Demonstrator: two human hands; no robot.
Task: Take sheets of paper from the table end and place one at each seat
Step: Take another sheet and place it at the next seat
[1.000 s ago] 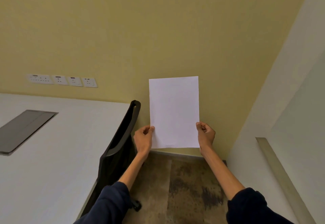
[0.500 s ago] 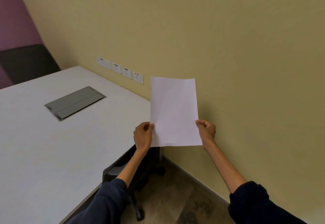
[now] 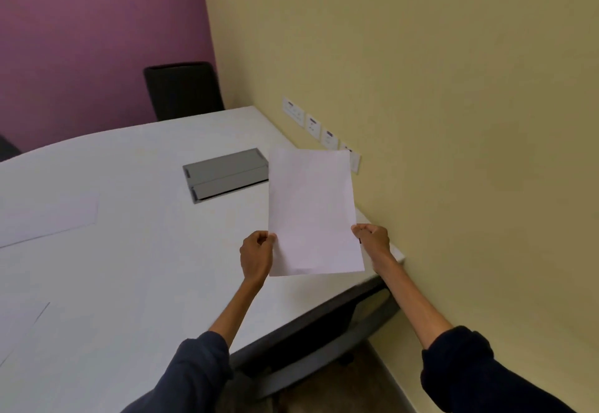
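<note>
View: head camera, looking down over the arms at a counter corner.
Held sheet: the held sheet is a plain white page, lifted almost upright in the air just right of centre. Its lower edge hangs above the counter's 3 o'clock edge and touches nothing but the hands.
Left hand: the left hand has its fingers curled and pinches the sheet's left edge low down.
Right hand: the right hand pinches the right edge at about the same height.
Handling: the sheet is likely very light, thin and limp. It should bend or crease easily and could slide on the smooth top.
Where to hold: the two long edges near the bottom, as now, look right and keep the page flat for laying down.
Counter: the white counter fills the frame from 9 to 6 o'clock.
Laid sheets: one laid sheet lies flat at 9 o'clock, and part of another shows at 8 o'clock, well apart from the held page.
Grey hatch: the grey hatch is sunk in the counter at 11 o'clock of the held sheet, partly behind it.
Near chair: the near chair is pushed under the counter edge at 6 o'clock of the sheet.
Far chair: the far chair stands at 11 o'clock against the purple wall.
Sockets: the sockets run along the yellow wall at 12 o'clock of the sheet.
In the way: the bare top in front of the near chair seems open. The hatch is the one spot to avoid covering, and the wall crowds the right arm.
</note>
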